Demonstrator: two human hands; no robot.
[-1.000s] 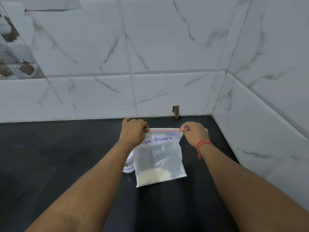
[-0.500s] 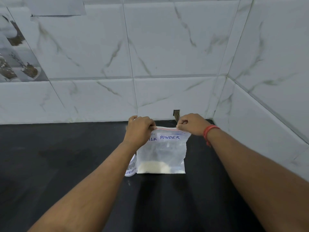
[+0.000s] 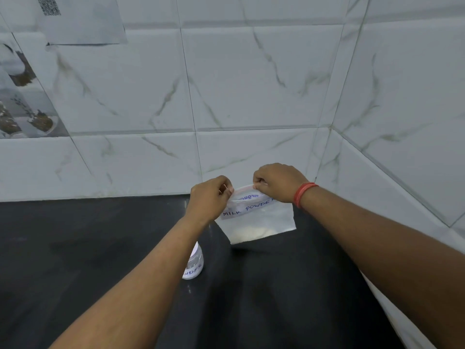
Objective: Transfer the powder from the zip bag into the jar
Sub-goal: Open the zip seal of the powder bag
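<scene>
Above counter (image 3: 100, 273), both hands pinching zip bag (image 3: 259, 222)

A dark, matte surface (image 3: 75, 260) runs across the lower part of the view and meets walls of pale, glossy tiles (image 3: 251, 84) veined in grey-green, which turn a corner at the right. High on the left wall hangs a sheet of paper (image 3: 80, 21) with a square printed code near its top. Beside it, at the far left edge, sit picture tiles (image 3: 22, 107) showing brownish plants or dishes, too blurred to read.
</scene>
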